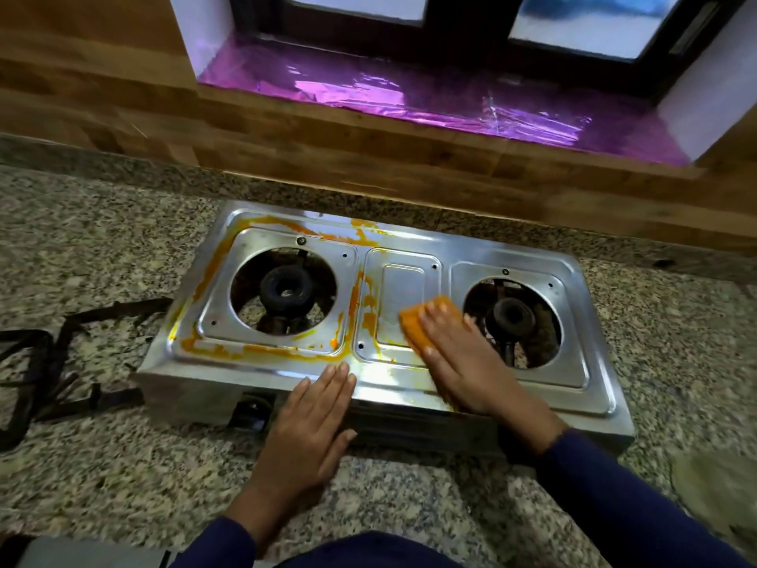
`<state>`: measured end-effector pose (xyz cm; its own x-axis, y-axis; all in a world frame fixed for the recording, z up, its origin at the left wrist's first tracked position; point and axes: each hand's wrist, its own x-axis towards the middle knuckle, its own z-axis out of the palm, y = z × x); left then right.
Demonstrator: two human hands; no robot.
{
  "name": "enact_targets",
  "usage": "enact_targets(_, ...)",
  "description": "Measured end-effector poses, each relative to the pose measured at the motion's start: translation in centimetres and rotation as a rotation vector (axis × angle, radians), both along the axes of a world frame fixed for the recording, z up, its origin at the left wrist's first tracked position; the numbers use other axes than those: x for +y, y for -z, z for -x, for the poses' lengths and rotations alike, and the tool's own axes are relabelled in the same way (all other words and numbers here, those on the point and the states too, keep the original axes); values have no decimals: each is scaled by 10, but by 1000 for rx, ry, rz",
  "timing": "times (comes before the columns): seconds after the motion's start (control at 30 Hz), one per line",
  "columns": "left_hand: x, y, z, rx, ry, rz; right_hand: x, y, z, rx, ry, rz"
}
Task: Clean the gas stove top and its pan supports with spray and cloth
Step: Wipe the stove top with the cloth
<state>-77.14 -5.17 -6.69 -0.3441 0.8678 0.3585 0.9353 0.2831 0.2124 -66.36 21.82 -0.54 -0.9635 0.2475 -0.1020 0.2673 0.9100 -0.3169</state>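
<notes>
The likely limp cloth (pixel 418 325) is pressed under the flat right hand (pixel 463 362), the slick stove (pixel 512 248) braced at its front edge by the flat left hand (pixel 315 412).

The stove top (pixel 471 248) lies open at left; wooden wall (pixel 368 157) close behind, pan supports (pixel 114 309) crowd the left counter (pixel 102 239).

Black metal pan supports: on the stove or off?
Off. Both burners on the steel stove top stand bare; the black metal pan supports lie on the speckled granite counter beside it.
</notes>
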Motion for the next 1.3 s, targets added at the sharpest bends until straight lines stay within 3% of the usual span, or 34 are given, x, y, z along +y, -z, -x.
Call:
enact_targets(0.13, -13, -5, 12, 14, 123, 37, 25, 7, 91, -11, 280, -106)
enact_targets(0.27, -22, -12, 17, -11, 147, 76, 18, 4, 148, -29, 225, -114)
enact_targets(0.43, -27, -19, 27, -15, 189, 65, -36, 0, 112, -5, -45, -49)
enact_targets(0.53, -31, -18, 37, 2, 238, 57, -71, 0, 51, 28, -48, -1)
enact_targets(0.7, -32, -16, 44, 6, 286, 43, -73, 4, -36, 83, 338, -71)
enact_targets(0.83, -33, -15, 43, -1, 294, 35, -62, 1, -29, 26, 659, -154)
enact_targets(0.93, -34, -13, 44, 8, 307, 34, -71, -2, 14, -29, 573, -139)
enact_targets(1.1, -35, -14, 42, -29, 263, -26, -116, -2, 61, 10, 230, -76)
enact_targets(1.2, -36, -14, 41, -54, 248, -28, -132, 0, 42, 86, 136, -51)
enact_targets(1.3, -35, -14, 41, -46, 236, 5, -116, 3, -16, 166, 233, -11)
